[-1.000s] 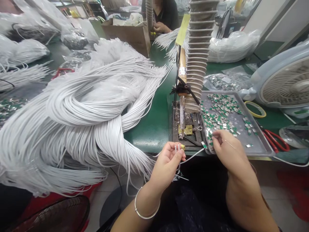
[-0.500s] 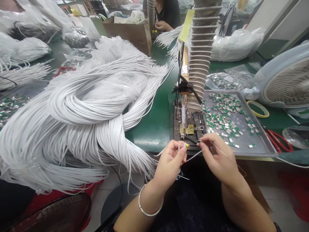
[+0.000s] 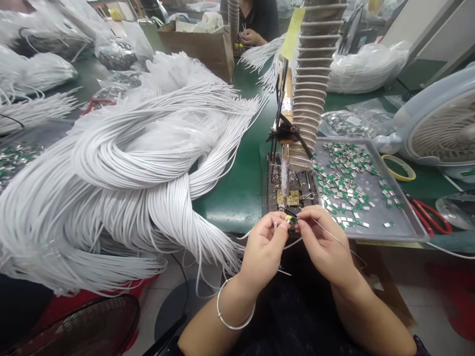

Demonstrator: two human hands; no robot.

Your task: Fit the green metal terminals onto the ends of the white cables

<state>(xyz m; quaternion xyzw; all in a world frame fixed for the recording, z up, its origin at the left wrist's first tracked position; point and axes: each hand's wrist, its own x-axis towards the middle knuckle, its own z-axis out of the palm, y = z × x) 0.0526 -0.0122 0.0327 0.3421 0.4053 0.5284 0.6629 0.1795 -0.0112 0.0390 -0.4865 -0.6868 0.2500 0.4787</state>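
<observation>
My left hand [image 3: 265,242] is closed in a pinch on a white cable [image 3: 275,225], its end yellow near the fingertips. My right hand [image 3: 324,240] pinches a small green circuit board [image 3: 293,219] against that cable end; the fingers hide most of it. A thin solder wire [image 3: 332,234] also runs through the right hand and trails down behind it. Both hands almost touch, just below the tip of a soldering iron [image 3: 285,173] held upright over a dark, solder-spattered base [image 3: 272,190].
Large bundles of white cables [image 3: 122,173] fill the left. On the right are a grey tray [image 3: 393,228] of small circuit boards, red-handled pliers [image 3: 432,217], a tape roll [image 3: 399,168] and a fan [image 3: 445,118]. A ribbed hose [image 3: 315,74] hangs near the iron. Another person [image 3: 256,22] sits opposite.
My right hand has moved left, bringing the small board against the cable end in my left hand. The view has shifted slightly.
</observation>
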